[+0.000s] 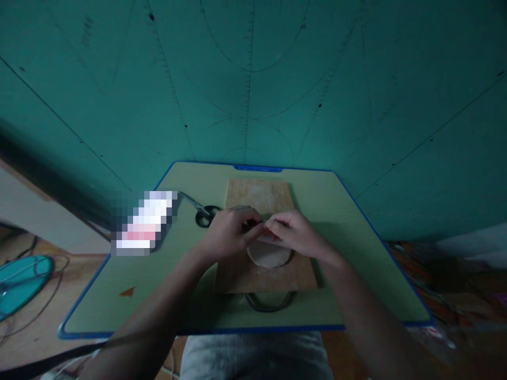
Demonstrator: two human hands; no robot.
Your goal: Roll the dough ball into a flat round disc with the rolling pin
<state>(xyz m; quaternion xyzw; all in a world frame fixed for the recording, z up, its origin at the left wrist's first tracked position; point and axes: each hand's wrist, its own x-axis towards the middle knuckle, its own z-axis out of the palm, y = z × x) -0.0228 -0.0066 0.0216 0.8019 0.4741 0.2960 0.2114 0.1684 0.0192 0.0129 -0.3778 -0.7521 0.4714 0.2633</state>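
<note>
A flat, pale round of what looks like dough (pixel 270 256) lies on a wooden board (pixel 259 192). Its far edge looks raised or folded over beneath my fingers. My left hand (pixel 236 228) is closed in a pinch at that far edge, thumb and index finger together. Meeting it fingertip to fingertip, my right hand (pixel 295 232) is also pinched closed there. The fingers partly hide the small bit of dough between them. Black-handled scissors (pixel 204 215) lie just left of my left hand, blades pointing away to the left.
The board rests on a pale green folding table (pixel 344 295) with a blue rim, against a green wall (pixel 253 95). A blurred-out device with a bright screen (pixel 146 219) stands at the table's left. A dark curved handle (pixel 271 306) shows at the board's near end.
</note>
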